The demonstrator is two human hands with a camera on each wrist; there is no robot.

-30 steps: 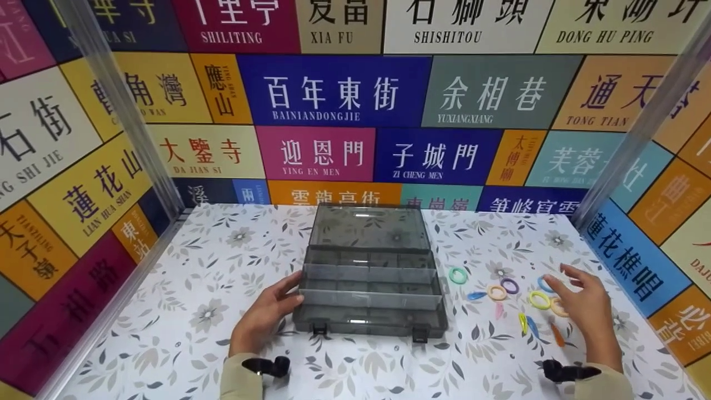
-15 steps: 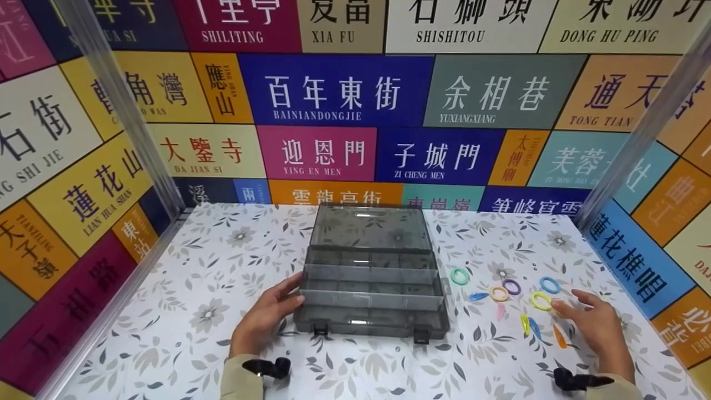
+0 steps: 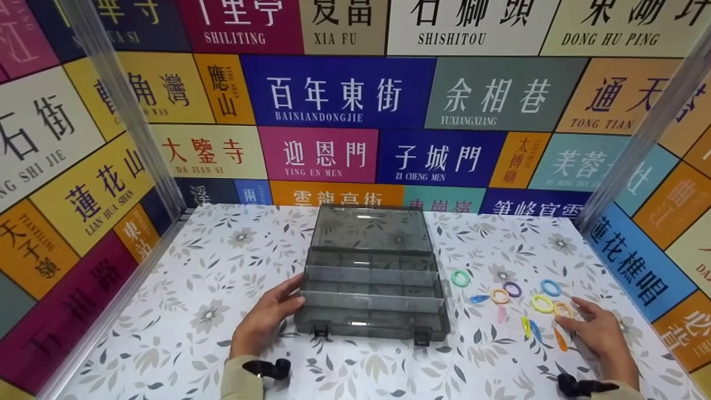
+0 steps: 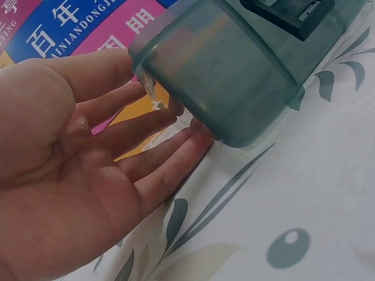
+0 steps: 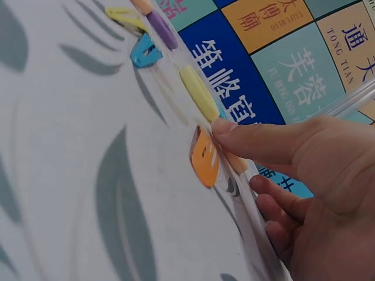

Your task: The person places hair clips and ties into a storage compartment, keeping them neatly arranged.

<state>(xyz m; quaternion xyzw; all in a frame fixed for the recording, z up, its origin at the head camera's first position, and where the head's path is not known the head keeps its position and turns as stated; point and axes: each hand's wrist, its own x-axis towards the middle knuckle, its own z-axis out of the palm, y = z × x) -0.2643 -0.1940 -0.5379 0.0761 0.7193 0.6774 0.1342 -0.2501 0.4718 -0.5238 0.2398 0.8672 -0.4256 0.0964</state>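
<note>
A smoky grey plastic compartment box [image 3: 369, 320] stands with its lid [image 3: 373, 228] raised. My left hand [image 3: 266, 316] touches its left side with fingers extended; in the left wrist view they rest against the box's wall [image 4: 217, 76]. To the right, my right hand [image 3: 602, 332] reaches over a peach hair tie [image 3: 562, 304] lying flat, thumb at its near edge, index finger beside its far edge. Close by are a yellow hair tie [image 3: 535, 301], a blue hair tie [image 3: 542, 287] and an orange hair clip [image 3: 561, 340], which the right wrist view shows just beside the thumb.
Between box and right hand lie a green hair tie [image 3: 452, 278], a purple hair tie [image 3: 520, 290], another peach hair tie [image 3: 491, 296], a pink clip [image 3: 501, 315], and blue and yellow clips [image 3: 526, 328]. A sign-printed wall [image 3: 333, 100] bounds the table [image 3: 222, 255].
My right hand has shifted right and nearer to me, from over the blue hair tie to the peach one. The left hand stays at the box.
</note>
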